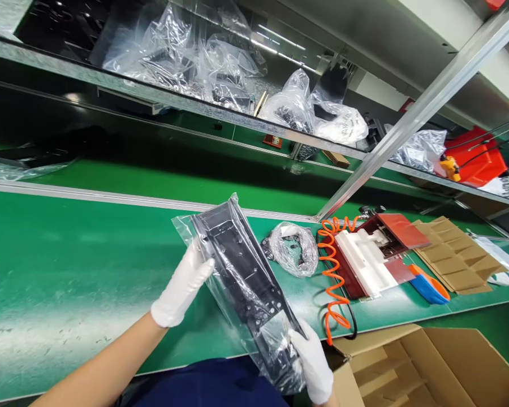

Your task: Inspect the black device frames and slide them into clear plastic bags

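A long black panel with small holes (241, 265), wrapped in a clear plastic bag (220, 299), is held at a slant above the front of the green workbench. My left hand (186, 282), in a white glove, grips its upper left edge. At the lower right end, my right hand (314, 359), also gloved, is closed on the other edge. A pale square patch (275, 330) shows through the plastic near that end. The fingers under the panel are hidden.
Right of the panel, a clear bag of small dark parts (294, 249) lies on the workbench (89, 271). Beyond it are an orange coiled hose (334, 277), a red and white fixture (365, 260), tape rolls (428, 285) and cardboard (458, 254). An open carton (441, 362) stands below. Bagged parts fill the shelf (237, 116).
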Action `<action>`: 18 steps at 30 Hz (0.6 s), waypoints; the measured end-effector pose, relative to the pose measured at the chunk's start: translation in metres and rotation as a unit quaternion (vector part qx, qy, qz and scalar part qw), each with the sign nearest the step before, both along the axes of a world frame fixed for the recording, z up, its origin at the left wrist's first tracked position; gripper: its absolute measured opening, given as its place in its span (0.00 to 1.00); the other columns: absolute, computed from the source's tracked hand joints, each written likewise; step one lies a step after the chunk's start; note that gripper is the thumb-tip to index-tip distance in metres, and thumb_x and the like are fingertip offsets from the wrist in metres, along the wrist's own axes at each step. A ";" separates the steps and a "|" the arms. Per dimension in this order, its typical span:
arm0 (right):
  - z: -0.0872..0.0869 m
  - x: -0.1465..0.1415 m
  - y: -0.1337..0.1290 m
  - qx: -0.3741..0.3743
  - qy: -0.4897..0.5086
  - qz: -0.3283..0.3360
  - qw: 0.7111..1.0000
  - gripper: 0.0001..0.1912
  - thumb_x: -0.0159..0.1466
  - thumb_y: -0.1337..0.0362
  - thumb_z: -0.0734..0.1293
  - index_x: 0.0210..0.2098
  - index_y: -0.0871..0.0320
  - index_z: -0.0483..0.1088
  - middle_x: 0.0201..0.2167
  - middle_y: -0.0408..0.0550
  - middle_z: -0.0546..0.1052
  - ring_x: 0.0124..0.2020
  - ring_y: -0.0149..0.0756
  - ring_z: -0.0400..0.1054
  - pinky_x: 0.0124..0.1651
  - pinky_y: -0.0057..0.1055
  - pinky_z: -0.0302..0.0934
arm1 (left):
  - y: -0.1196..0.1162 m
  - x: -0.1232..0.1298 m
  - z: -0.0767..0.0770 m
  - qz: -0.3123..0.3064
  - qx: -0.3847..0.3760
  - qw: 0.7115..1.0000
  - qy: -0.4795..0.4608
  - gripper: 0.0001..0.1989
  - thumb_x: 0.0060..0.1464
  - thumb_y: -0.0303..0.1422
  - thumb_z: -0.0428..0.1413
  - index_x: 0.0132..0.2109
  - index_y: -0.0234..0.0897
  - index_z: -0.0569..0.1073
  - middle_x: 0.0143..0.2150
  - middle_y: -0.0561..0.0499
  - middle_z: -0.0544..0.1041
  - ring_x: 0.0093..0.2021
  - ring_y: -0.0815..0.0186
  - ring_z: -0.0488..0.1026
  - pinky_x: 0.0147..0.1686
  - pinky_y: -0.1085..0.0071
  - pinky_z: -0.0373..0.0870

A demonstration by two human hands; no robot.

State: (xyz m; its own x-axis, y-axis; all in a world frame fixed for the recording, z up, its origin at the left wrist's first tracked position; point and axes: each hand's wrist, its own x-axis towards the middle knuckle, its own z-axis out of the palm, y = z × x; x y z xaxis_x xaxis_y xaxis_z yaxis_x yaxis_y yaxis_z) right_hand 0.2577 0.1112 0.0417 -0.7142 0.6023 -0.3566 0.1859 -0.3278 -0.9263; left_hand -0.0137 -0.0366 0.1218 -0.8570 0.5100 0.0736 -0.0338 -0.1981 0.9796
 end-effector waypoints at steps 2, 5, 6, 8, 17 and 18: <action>0.002 0.003 -0.001 -0.001 0.001 0.002 1.000 0.17 0.58 0.54 0.72 0.43 0.57 0.77 0.31 0.46 0.77 0.34 0.38 0.69 0.42 0.35 0.64 | 0.002 0.005 0.005 -0.053 -0.013 0.998 -0.033 0.32 0.44 0.47 0.64 0.53 0.36 0.70 0.52 0.42 0.75 0.54 0.51 0.71 0.59 0.54 0.64; 0.006 0.002 -0.004 -0.006 0.003 -0.001 1.000 0.18 0.56 0.52 0.73 0.40 0.57 0.78 0.28 0.45 0.76 0.32 0.36 0.68 0.40 0.33 0.64 | 0.002 0.011 0.007 -0.066 -0.019 0.995 -0.071 0.28 0.45 0.45 0.64 0.50 0.36 0.71 0.50 0.43 0.77 0.52 0.53 0.73 0.59 0.54 0.65; 0.007 0.001 -0.005 -0.007 0.003 -0.003 1.000 0.18 0.56 0.52 0.74 0.39 0.57 0.78 0.29 0.45 0.76 0.31 0.36 0.68 0.40 0.33 0.64 | 0.002 0.012 0.006 -0.064 -0.014 0.995 -0.072 0.27 0.46 0.45 0.64 0.50 0.36 0.71 0.51 0.44 0.77 0.52 0.53 0.73 0.59 0.55 0.65; 0.010 -0.002 -0.007 -0.015 0.002 -0.007 1.000 0.17 0.55 0.51 0.74 0.37 0.57 0.78 0.27 0.45 0.75 0.29 0.34 0.66 0.37 0.32 0.64 | 0.001 0.013 0.006 -0.058 -0.005 0.996 -0.068 0.27 0.46 0.44 0.65 0.51 0.37 0.71 0.53 0.44 0.76 0.53 0.55 0.72 0.60 0.57 0.65; 0.005 -0.004 -0.007 -0.016 0.011 -0.002 1.000 0.18 0.55 0.52 0.74 0.39 0.57 0.77 0.24 0.43 0.74 0.27 0.34 0.65 0.37 0.33 0.63 | -0.004 0.018 0.013 -0.042 -0.019 0.998 -0.045 0.27 0.47 0.44 0.64 0.51 0.35 0.73 0.52 0.44 0.77 0.53 0.55 0.73 0.60 0.57 0.66; 0.004 -0.004 -0.007 -0.012 0.010 -0.001 1.000 0.18 0.55 0.52 0.74 0.39 0.57 0.77 0.24 0.43 0.74 0.28 0.35 0.66 0.37 0.34 0.64 | -0.004 0.018 0.013 -0.042 -0.018 0.998 -0.043 0.26 0.47 0.44 0.64 0.51 0.35 0.73 0.52 0.44 0.77 0.53 0.54 0.73 0.60 0.57 0.65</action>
State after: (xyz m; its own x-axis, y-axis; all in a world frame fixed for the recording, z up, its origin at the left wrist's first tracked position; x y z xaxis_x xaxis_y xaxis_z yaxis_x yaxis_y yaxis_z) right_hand 0.2537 0.1041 0.0458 -0.7200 0.5952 -0.3567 0.1678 -0.3494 -0.9218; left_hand 0.0046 -0.0403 0.1343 -0.8139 0.5807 -0.0176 -0.1322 -0.1557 0.9789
